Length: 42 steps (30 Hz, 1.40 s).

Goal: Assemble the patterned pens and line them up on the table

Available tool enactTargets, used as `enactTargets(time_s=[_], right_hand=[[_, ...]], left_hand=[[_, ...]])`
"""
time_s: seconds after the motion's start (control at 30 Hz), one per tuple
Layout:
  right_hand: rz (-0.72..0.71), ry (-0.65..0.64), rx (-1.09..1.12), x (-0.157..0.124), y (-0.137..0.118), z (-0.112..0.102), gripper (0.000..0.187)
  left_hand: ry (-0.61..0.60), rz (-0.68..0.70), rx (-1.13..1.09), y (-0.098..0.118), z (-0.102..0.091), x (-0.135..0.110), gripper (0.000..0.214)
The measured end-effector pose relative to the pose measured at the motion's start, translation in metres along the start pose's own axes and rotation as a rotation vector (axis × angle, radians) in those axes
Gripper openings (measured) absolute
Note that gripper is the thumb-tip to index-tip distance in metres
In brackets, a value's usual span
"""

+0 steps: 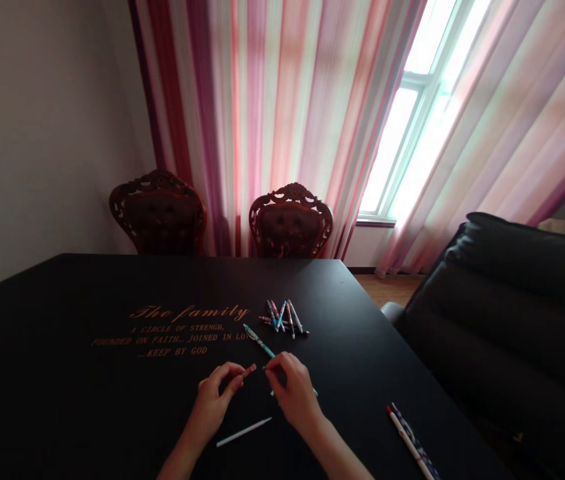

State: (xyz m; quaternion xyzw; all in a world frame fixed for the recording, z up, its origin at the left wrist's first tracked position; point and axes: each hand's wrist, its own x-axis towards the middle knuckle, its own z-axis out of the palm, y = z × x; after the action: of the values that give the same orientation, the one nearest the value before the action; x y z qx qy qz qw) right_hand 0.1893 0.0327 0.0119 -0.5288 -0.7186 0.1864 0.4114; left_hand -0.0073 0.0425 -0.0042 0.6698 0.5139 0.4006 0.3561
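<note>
My left hand (218, 395) is closed in a pinch on a short reddish pen part (249, 371), its tip pointing right. Just across from it, my right hand (292, 390) has thumb and forefinger pinched together; a tiny dark bit shows at the fingertips, too small to name. A teal pen (258, 339) lies slantwise beyond the right hand, which covers its near end. Below that hand, pale ends of something thin stick out on both sides. A slim white tube (244, 432), like a pen barrel or refill, lies between my forearms.
A loose heap of several pens (282, 317) lies farther back on the black table (87, 413). Two more pens (410, 440) lie side by side near the right edge. Two carved chairs (290, 223) stand behind the table, and a black leather sofa (522, 320) is on the right.
</note>
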Motion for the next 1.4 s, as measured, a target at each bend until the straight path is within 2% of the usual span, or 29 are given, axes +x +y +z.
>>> enactTargets(time_s=[0.3, 0.37, 0.47, 0.53, 0.63, 0.77, 0.83, 1.0, 1.07, 1.23, 1.4], right_hand=[[-0.143, -0.080, 0.017, 0.004, -0.007, -0.011, 0.024], [-0.134, -0.058, 0.026, 0.002, -0.006, -0.014, 0.030], [-0.075, -0.046, -0.066, -0.004, 0.000, -0.018, 0.024], [-0.058, -0.098, -0.156, -0.009, 0.005, -0.018, 0.018], [-0.046, -0.171, -0.249, -0.017, 0.012, -0.012, 0.021], [-0.039, -0.176, -0.292, -0.020, 0.014, -0.002, 0.017], [-0.014, -0.137, -0.211, -0.017, 0.012, -0.001, 0.014], [0.135, -0.002, 0.245, -0.008, 0.003, -0.008, 0.006], [0.163, 0.035, 0.364, -0.006, 0.000, -0.011, 0.004], [0.135, 0.046, 0.338, -0.006, -0.005, -0.013, 0.005], [0.070, 0.017, 0.282, -0.008, -0.008, -0.016, 0.009]], left_hand=[[-0.055, -0.026, -0.097, 0.010, 0.004, -0.005, 0.025], [-0.055, -0.044, -0.134, 0.010, 0.006, -0.005, 0.027], [-0.029, -0.083, -0.208, 0.006, 0.008, -0.004, 0.034], [-0.003, -0.110, -0.256, 0.003, 0.009, -0.003, 0.037], [0.014, -0.134, -0.301, 0.000, 0.010, -0.002, 0.037], [0.007, -0.130, -0.316, -0.002, 0.011, -0.002, 0.034], [-0.007, -0.116, -0.308, -0.002, 0.012, -0.002, 0.033], [-0.079, -0.070, -0.270, 0.000, 0.013, -0.003, 0.028], [-0.117, -0.052, -0.256, 0.002, 0.015, -0.003, 0.026], [-0.186, -0.021, -0.229, 0.008, 0.019, -0.006, 0.025], [-0.189, -0.011, -0.209, 0.011, 0.018, -0.006, 0.024]])
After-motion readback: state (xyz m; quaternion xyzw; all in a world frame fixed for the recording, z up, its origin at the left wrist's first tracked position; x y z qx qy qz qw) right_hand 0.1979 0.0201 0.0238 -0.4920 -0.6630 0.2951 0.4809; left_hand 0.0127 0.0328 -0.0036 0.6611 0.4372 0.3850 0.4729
